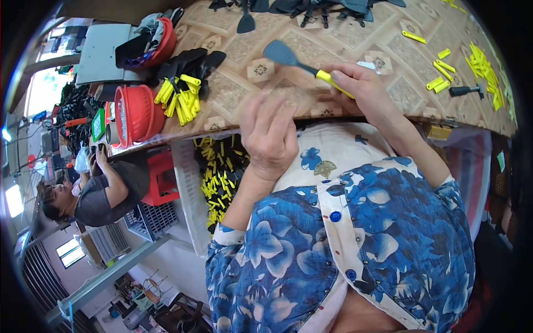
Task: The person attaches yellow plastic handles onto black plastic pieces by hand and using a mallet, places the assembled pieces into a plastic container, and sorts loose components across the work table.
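Note:
My right hand [363,91] grips the yellow handle of a spatula [326,76], whose dark grey blade [281,53] points away to the far left over the table. Left of it, my left hand [270,133] is raised near the table's front edge. Its fingers look apart and blurred by motion, and I see nothing in them. A pile of spatulas with yellow handles [183,100] and black heads lies to the left. More dark spatula heads [246,22] lie along the far edge.
Loose yellow handles [486,69] and a small hammer [467,90] lie at the right of the patterned table [239,102]. Red baskets [136,114] stand at the left. Below the edge, a white crate [191,194] holds yellow-and-black pieces. Another person [105,188] sits at the left.

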A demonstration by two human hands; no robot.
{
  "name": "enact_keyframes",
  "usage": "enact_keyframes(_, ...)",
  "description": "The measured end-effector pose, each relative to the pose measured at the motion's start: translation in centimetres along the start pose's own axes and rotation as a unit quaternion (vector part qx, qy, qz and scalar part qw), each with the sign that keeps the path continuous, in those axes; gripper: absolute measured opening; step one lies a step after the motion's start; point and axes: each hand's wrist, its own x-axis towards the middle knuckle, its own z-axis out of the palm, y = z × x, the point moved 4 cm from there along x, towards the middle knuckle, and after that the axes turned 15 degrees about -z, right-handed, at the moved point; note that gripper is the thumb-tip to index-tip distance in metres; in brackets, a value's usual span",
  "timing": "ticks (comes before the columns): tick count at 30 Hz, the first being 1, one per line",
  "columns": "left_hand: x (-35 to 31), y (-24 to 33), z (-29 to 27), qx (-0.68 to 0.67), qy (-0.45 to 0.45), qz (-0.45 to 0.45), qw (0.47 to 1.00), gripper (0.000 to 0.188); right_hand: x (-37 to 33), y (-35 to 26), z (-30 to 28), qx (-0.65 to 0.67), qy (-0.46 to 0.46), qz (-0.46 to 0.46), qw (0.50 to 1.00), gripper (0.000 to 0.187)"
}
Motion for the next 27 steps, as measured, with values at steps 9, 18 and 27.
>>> enact_keyframes(9, -1.6, -1.4, 3.5, -0.404, -0.236, -0.409, 0.783, 0.024, -1.3, 2.1, 4.1, -0.009, -0.126, -0.160, 0.979, 0.044)
enact_keyframes(18, -0.9, -3.8, 2.4, -0.419, -0.165, -0.454, 0.769, 0.017, -2.5, 0.2, 5.6, -0.132, -0.185, -0.249, 0.941, 0.057)
enact_keyframes(27, 6.6, -12.4, -7.6, 0.182, 0.092, -0.255, 0.945, 0.022, -0.6, 3.7, 2.7, 0.032, -0.132, -0.083, 0.987, 0.038)
